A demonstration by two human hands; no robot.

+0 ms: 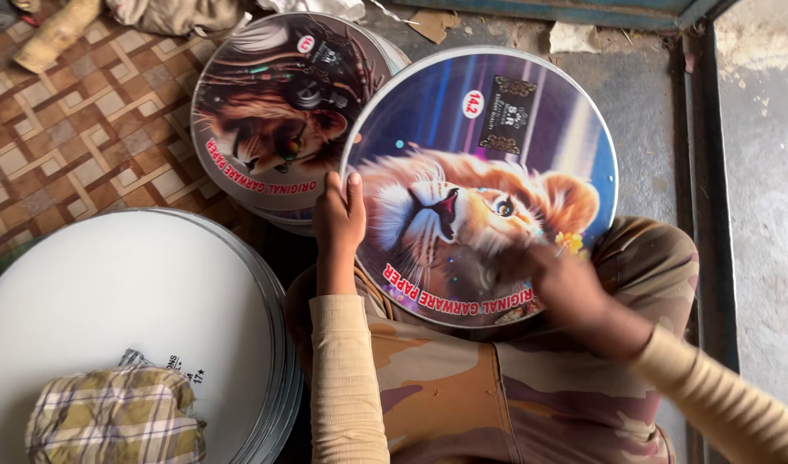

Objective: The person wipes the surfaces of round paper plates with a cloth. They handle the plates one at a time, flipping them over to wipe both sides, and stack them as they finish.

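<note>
While left hand [338, 219] fingers grip the lion-printed disc [480, 185] edge, blurred right hand [557, 279] rests on it, grip unclear

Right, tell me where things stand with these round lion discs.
Looks done: a stack of printed discs lies on the floor ahead. In hand: the left hand grips the edge of a lion-print disc resting on the lap, while the right hand, blurred, is on its face. Possibly left: a stack of plain white discs at the left, a checked cloth lying on top.
</note>
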